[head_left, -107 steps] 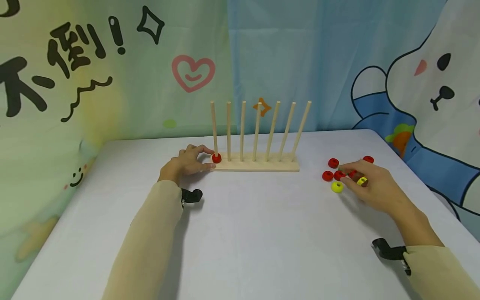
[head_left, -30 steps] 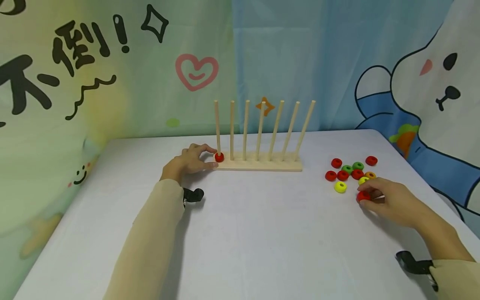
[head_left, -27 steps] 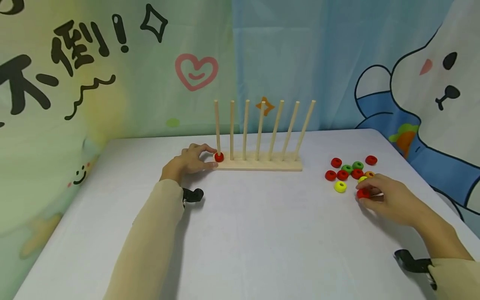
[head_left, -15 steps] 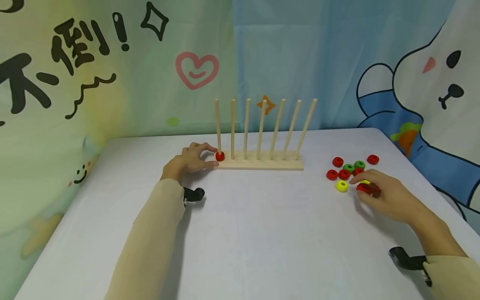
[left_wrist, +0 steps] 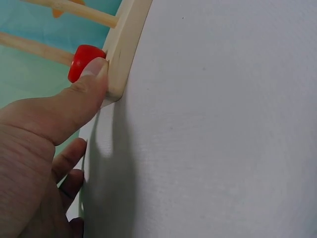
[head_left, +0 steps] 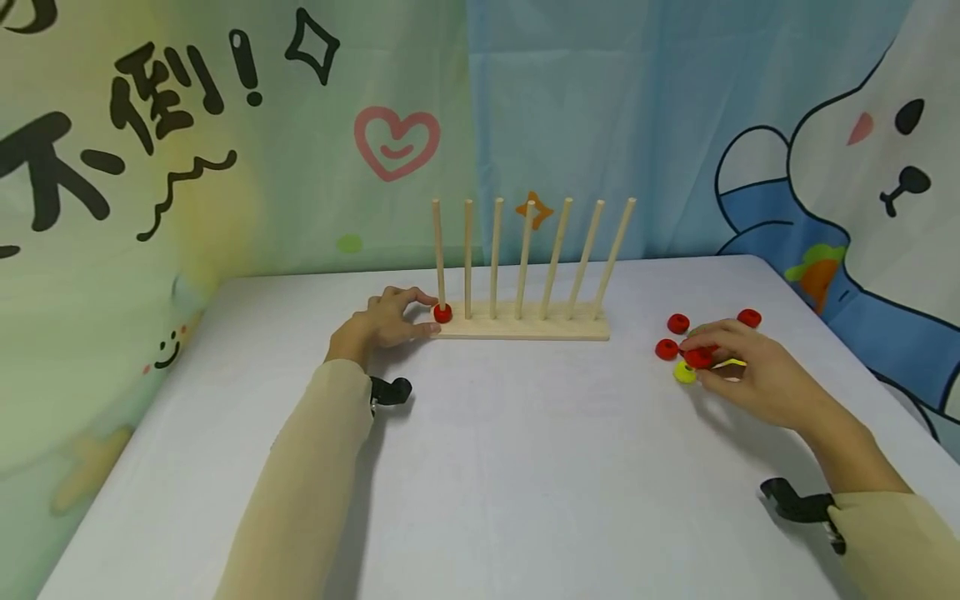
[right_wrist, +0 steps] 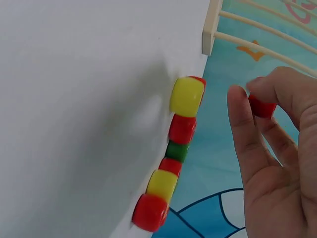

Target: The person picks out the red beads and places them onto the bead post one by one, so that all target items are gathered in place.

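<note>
Pinching a red bead (head_left: 699,358) between thumb and fingers of the right hand (head_left: 763,375), up among the loose beads (head_left: 667,349) at the right of the white table (head_left: 525,467). Apart from the row in the right wrist view, so most likely just coming off the tabletop. Best to raise straight up before any swing sideways, to avoid knocking the yellow bead (head_left: 684,373) near the thumb or the green bead (right_wrist: 177,150) in the row. Grip lightly and evenly on the sides, leaving the hole uncovered; with such a round, shiny surface, too hard a squeeze could mean a slip. Hard to tell which way the hole faces, so worth a check.

Meanwhile, gripping the left end of the wooden rack (head_left: 525,330) with the left hand (head_left: 388,322), thumb at the front of the base, forefinger towards the back. Close to the other red bead (head_left: 442,314), low on the leftmost peg (head_left: 439,254); impossible to tell touching from just beside behind the thumb. Press that end gently down to prevent sliding or tipping, with fingers low and out of the way of the peg.
</note>
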Demonstrator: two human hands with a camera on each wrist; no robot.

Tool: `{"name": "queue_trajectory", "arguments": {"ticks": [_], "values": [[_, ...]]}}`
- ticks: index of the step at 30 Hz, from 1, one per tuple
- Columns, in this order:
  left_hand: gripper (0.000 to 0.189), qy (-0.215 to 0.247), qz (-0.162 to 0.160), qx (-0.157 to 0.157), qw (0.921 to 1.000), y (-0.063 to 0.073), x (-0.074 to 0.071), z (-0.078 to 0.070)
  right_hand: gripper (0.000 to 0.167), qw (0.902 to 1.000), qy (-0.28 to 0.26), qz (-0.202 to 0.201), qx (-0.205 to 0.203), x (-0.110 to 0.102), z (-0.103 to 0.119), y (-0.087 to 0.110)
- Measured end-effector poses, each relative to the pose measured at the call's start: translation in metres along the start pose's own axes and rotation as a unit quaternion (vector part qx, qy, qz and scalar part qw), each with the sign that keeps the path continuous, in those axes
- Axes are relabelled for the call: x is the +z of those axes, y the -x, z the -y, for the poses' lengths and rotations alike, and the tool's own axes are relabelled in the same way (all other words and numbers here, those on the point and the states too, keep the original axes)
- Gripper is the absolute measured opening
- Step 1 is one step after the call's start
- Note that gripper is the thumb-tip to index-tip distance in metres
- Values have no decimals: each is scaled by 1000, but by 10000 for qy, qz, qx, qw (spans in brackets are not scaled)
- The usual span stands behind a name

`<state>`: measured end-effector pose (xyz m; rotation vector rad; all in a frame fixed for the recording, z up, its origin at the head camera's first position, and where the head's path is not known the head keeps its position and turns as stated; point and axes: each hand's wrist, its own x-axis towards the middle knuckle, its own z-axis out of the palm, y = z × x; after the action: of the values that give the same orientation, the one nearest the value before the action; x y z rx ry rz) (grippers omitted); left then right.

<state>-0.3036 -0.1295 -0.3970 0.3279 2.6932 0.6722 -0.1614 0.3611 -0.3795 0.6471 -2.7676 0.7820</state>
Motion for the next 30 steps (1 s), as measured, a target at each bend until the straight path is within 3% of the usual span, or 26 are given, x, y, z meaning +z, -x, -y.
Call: {"name": "queue_trajectory", "arguments": {"ticks": [7, 17, 24, 30], "values": [[57, -4, -20, 22, 10000, 0, -2, 2, 46, 9999, -91, 24, 57, 4, 6, -9], [56, -7, -69, 23, 10000, -2, 1, 1, 41, 9990, -217, -384, -22, 5, 13, -20], [58, 2, -22, -5, 10000, 0, 0, 0, 50, 9982, -426, -427, 42, 7, 16, -26], [57, 18, -18, 12, 10000, 1, 0, 1, 41, 9958, -678, -495, 352, 8, 25, -35]]}}
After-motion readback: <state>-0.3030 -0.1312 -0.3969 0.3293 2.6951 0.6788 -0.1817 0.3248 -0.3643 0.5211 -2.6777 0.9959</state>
